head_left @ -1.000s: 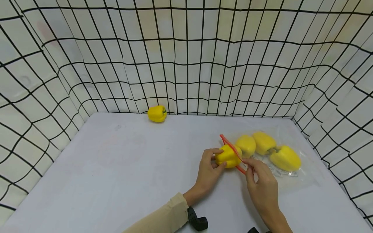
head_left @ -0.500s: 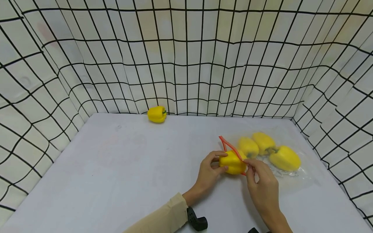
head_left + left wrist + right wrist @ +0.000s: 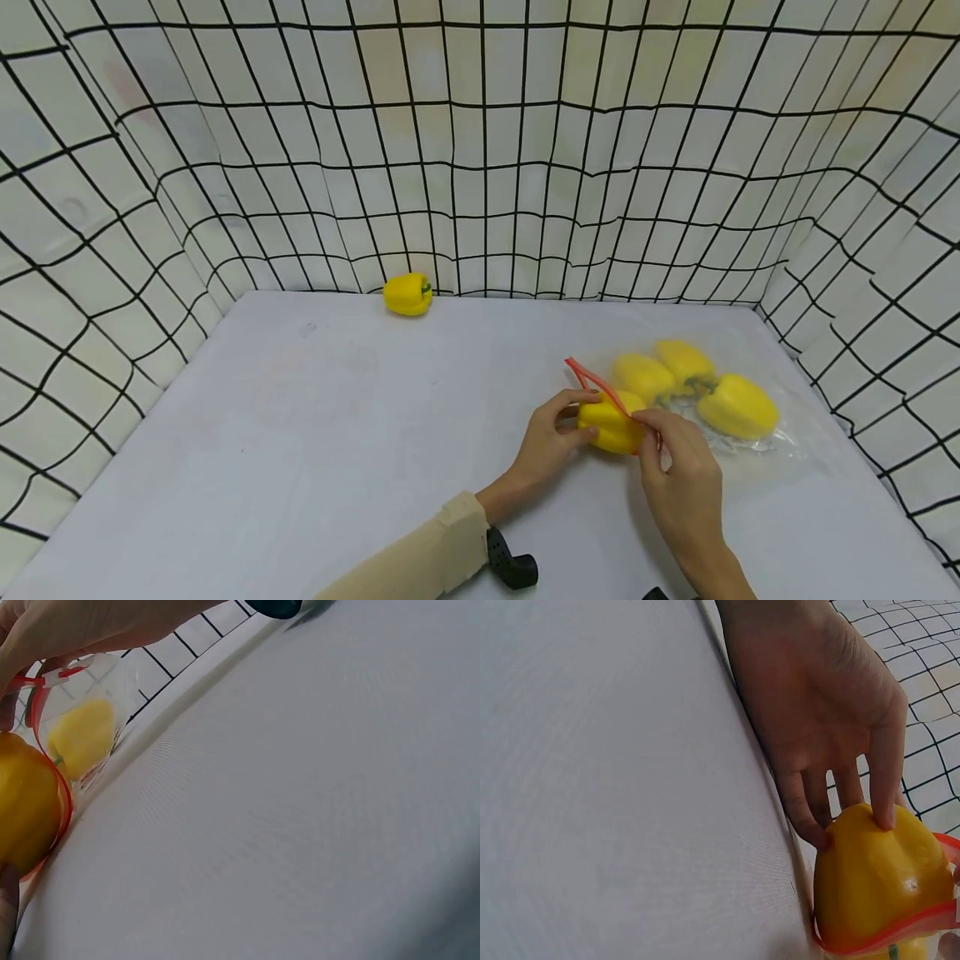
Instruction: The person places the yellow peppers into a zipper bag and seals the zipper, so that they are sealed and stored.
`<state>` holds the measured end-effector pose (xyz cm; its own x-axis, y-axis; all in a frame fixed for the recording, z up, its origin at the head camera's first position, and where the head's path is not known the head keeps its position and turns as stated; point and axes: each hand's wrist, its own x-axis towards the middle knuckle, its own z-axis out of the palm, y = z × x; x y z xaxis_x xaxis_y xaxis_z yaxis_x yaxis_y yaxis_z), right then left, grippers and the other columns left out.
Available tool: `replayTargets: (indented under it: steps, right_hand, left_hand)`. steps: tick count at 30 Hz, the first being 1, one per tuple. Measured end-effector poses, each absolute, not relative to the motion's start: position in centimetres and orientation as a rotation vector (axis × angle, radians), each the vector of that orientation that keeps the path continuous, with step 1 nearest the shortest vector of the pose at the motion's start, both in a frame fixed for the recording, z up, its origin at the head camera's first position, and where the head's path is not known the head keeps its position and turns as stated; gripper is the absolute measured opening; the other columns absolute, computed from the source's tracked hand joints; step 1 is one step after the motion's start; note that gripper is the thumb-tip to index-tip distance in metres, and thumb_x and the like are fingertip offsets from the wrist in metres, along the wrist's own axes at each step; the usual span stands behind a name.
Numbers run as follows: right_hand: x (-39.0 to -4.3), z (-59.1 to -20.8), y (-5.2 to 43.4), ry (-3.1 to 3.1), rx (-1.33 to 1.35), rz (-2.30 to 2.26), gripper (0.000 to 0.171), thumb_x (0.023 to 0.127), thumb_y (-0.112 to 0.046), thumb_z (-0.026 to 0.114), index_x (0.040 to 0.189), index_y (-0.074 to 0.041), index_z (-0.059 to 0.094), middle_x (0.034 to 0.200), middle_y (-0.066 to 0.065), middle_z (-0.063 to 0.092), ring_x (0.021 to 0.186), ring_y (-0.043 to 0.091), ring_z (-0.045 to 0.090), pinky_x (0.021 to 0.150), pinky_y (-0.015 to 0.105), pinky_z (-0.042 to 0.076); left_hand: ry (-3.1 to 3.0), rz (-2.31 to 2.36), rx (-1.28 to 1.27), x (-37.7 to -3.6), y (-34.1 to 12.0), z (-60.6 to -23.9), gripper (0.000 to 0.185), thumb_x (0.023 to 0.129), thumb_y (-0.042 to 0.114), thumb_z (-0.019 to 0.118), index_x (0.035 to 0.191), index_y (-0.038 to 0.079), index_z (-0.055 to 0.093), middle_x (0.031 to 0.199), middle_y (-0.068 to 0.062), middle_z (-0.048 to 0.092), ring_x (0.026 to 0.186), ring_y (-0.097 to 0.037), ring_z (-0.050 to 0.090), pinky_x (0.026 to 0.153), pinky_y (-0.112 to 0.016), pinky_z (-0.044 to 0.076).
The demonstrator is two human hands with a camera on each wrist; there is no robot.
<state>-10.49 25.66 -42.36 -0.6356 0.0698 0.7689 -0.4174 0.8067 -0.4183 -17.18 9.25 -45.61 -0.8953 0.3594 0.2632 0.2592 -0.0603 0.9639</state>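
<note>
A yellow bell pepper (image 3: 609, 432) sits partly inside the red-edged mouth of a clear zip bag (image 3: 789, 443). My left hand (image 3: 546, 446) holds its rear end between thumb and fingers, plainly visible in the right wrist view, where the pepper (image 3: 881, 874) passes through the red strip (image 3: 900, 930). With thumb and fingertips, my right hand (image 3: 681, 479) pinches the bag's red edge (image 3: 592, 379) at its near side. Inside the bag lie several more yellow bell peppers, including one at the right (image 3: 738, 407). The left wrist view shows one bagged pepper (image 3: 82, 739) behind the red rim.
Another yellow bell pepper (image 3: 407, 294) lies at the table's back edge, left of the middle. The white table (image 3: 300, 433) is bounded at the back and sides by white walls with a black grid net (image 3: 483, 167).
My left hand has moved right and slightly nearer, pushing the pepper deeper through the bag's mouth. The nearest bagged pepper has shifted right. My right hand keeps pinching the red edge.
</note>
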Motion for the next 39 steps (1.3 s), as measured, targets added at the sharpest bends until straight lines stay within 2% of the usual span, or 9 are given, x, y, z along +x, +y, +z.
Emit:
replayTargets:
  steps: [4,10,17,27,33,39]
  right_hand:
    - [-10.5,-42.5,25.7,-2.159,0.247,0.729,0.022,0.086,0.006,0.062,0.101,-0.007,0.072,0.095,0.006,0.071,0.084,0.013,0.053,0.077,0.007,0.038]
    - [-10.4,-42.5,25.6,-2.177,0.228,0.724,0.022,0.085,0.005,0.063,0.101,-0.007,0.072,0.093,0.004,0.069,0.083,0.012,0.052,0.075,0.010,0.038]
    - [-10.4,-42.4,25.5,-2.184,0.226,0.722,0.022,0.085,0.005,0.063,0.101,-0.007,0.072,0.095,0.006,0.070,0.086,0.014,0.054,0.077,0.007,0.038]
    - [-10.4,-42.5,25.6,-2.187,0.222,0.724,0.021,0.086,0.006,0.063,0.101,-0.006,0.072,0.095,0.007,0.070,0.086,0.014,0.053,0.078,0.008,0.037]
    - [-10.4,-42.5,25.6,-2.163,0.246,0.709,0.021,0.085,0.006,0.063,0.101,-0.005,0.072,0.093,0.007,0.070,0.082,0.013,0.052,0.076,0.009,0.038]
    - [-10.5,-42.3,25.6,-2.149,0.254,0.705,0.021,0.086,0.006,0.062,0.100,-0.005,0.072,0.091,0.006,0.069,0.079,0.012,0.049,0.071,0.012,0.038]
  left_hand:
    - [2.144,2.086,0.726,-17.3,9.9,-45.7,0.040,0.088,0.004,0.070,0.126,0.015,0.063,0.134,-0.004,0.061,0.116,-0.019,0.062,0.091,-0.019,0.054]
    - [2.162,2.070,0.661,-17.0,11.0,-45.8,0.044,0.089,0.004,0.070,0.129,0.013,0.056,0.135,-0.007,0.058,0.119,-0.023,0.060,0.093,-0.025,0.055]
    - [2.100,2.139,0.576,-16.5,12.2,-45.7,0.050,0.089,0.003,0.070,0.133,0.007,0.047,0.137,-0.015,0.054,0.122,-0.025,0.060,0.094,-0.024,0.055]
    - [2.157,2.173,0.472,-15.9,13.5,-45.7,0.045,0.085,0.002,0.072,0.126,0.012,0.056,0.128,-0.008,0.054,0.117,-0.020,0.057,0.090,-0.018,0.054]
    - [2.179,2.174,0.464,-15.8,13.5,-45.7,0.045,0.085,0.003,0.071,0.127,0.016,0.063,0.123,-0.007,0.053,0.118,-0.019,0.057,0.096,-0.026,0.054]
    - [2.095,2.216,0.514,-15.9,13.4,-45.8,0.045,0.087,0.000,0.067,0.130,0.012,0.059,0.127,-0.009,0.060,0.118,-0.023,0.061,0.093,-0.020,0.054]
